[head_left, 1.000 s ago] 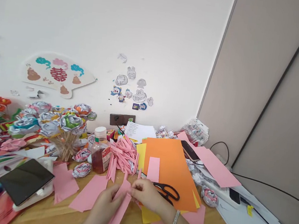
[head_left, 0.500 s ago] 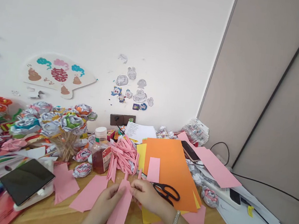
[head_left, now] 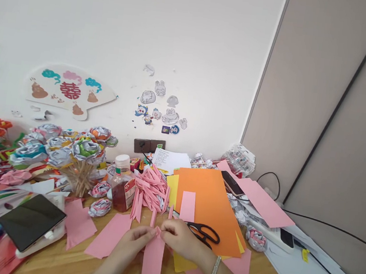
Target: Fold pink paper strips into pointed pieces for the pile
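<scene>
A creased strip of pink paper (head_left: 151,264) hangs down between my hands, its lower end spread in a shallow V. My left hand (head_left: 136,242) pinches its upper end from the left. From the right, the closed fingers of my right hand (head_left: 180,239) grip the same end, where the paper bunches slightly. Beyond my fingers lies a heap of folded pink paper strips (head_left: 152,186). Black-handled scissors (head_left: 204,234) rest just behind my right hand, their blades partly hidden. A flat pink paper piece (head_left: 110,237) lies left of my left hand.
Orange sheets (head_left: 210,189) bear a small pink rectangle (head_left: 188,205). A bottle of red liquid (head_left: 122,189) stands beside the heap. Paper flowers (head_left: 64,147) and a dark tablet (head_left: 31,221) occupy the left; a power strip (head_left: 277,237) and cables lie right.
The pink strip has turned more upright, its lower end swinging right. My left fingers have shifted up to its top edge, close to my right fingers.
</scene>
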{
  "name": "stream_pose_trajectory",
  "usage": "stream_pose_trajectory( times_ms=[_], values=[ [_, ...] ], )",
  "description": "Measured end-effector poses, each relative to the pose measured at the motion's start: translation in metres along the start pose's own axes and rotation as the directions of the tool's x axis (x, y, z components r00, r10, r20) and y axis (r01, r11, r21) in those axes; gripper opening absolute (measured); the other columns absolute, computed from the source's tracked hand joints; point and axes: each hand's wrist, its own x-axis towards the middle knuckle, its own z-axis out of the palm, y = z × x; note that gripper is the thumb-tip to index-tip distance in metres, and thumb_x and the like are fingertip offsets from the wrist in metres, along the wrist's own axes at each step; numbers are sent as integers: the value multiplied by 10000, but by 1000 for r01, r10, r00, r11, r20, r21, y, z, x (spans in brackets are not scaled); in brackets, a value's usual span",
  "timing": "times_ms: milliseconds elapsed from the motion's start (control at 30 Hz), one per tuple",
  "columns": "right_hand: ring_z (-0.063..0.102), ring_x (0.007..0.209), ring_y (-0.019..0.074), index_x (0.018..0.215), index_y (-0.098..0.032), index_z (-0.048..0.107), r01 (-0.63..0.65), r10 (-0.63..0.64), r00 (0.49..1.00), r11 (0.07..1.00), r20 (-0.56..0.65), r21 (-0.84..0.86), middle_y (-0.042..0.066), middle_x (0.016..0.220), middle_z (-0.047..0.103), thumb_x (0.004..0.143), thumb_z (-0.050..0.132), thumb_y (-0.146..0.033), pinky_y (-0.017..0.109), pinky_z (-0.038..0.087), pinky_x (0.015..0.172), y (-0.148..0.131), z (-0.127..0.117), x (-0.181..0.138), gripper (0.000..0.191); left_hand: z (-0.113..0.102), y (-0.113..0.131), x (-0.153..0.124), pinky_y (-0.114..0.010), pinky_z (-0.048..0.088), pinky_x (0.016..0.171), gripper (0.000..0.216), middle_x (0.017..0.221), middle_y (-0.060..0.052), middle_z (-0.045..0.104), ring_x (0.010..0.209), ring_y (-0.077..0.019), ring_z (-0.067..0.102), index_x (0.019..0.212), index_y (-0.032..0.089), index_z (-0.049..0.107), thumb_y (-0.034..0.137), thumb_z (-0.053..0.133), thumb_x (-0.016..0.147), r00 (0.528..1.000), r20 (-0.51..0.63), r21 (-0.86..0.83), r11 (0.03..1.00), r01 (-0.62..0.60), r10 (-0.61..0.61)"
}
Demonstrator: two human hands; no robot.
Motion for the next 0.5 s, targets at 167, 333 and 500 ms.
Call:
stream_pose_trajectory(
  times_ms=[167,333,500],
  values=[
    [329,501,71,562,-170,365,-62,58,998,989,35,132,-58,527,339,737,423,-161,187,231,457,-3,-3,-2,184,-6,0,6,-220,364,534,393,592,-7,606,572,-133,512,655,126,634,503,670,553,994,109,47,999,-28,23],
    [332,450,63,547,-171,368,-126,111,991,959,74,255,-63,499,321,716,419,-146,182,235,433,-3,-3,-3,178,-11,-1,10,-206,326,508,417,550,18,572,522,-104,456,626,125,616,538,637,572,985,169,146,988,-50,25],
    [331,472,64,549,-169,359,-103,83,992,971,98,214,-60,518,318,693,400,-127,182,231,445,-1,-4,-2,156,-11,0,6,-188,259,480,418,498,61,456,475,-68,348,611,123,568,534,637,577,979,203,115,993,-25,1]
  ],
)
